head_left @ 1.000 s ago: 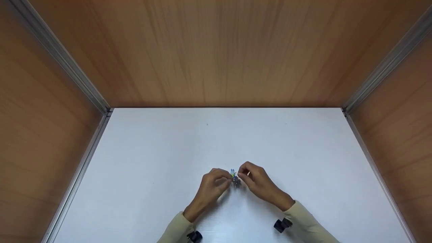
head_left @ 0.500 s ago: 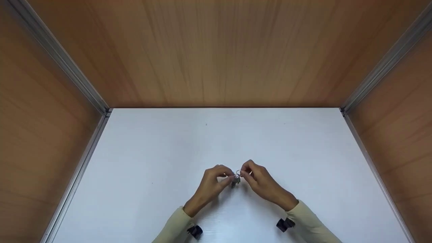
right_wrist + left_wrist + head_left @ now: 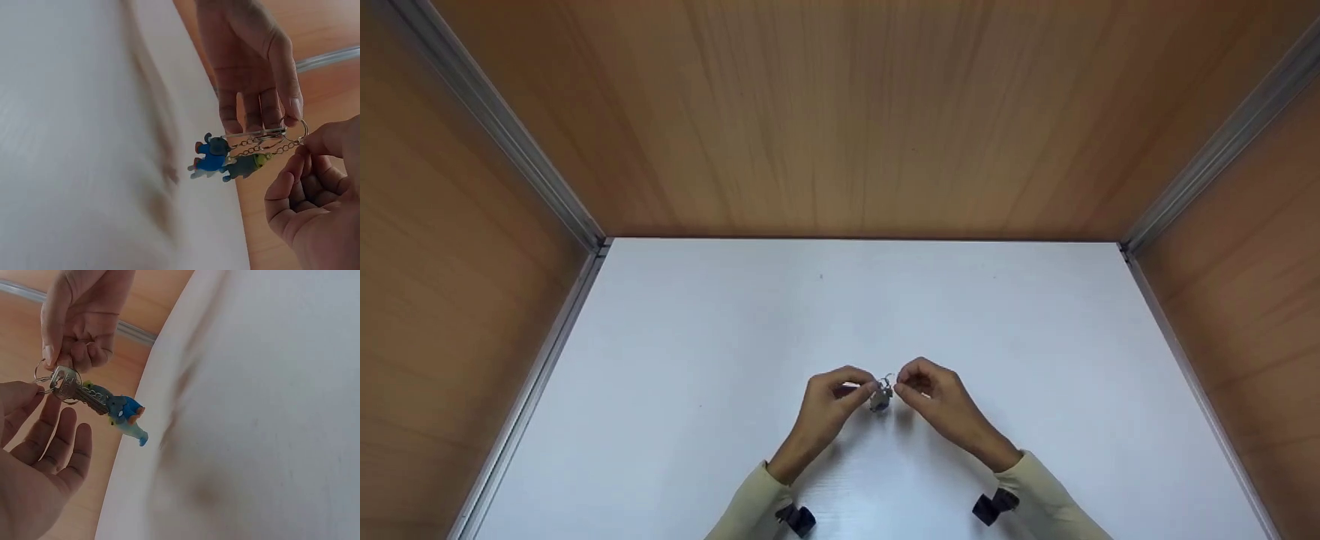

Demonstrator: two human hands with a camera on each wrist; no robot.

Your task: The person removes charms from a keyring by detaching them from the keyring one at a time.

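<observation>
Both hands hold a small key ring (image 3: 883, 391) just above the white tabletop (image 3: 735, 360), near its front middle. My left hand (image 3: 868, 390) pinches the metal ring (image 3: 40, 378) between thumb and forefinger, its other fingers loosely spread. My right hand (image 3: 900, 390) pinches the same ring (image 3: 302, 133) from the other side, fingers curled. A silver key (image 3: 72, 387) hangs from the ring. On short chains dangle a blue figure charm (image 3: 127, 415) and a grey-green charm (image 3: 245, 165) beside it (image 3: 211, 158).
Wooden walls (image 3: 855, 112) with aluminium corner rails (image 3: 547, 187) enclose the tabletop at the back, left and right. Black wrist-camera mounts (image 3: 795, 517) sit on both cream sleeves (image 3: 1039, 499).
The hands stay in about the same spot. The blue and yellow charm seen between the fingertips a second ago has dropped out of the head view; the grey key now shows there.
</observation>
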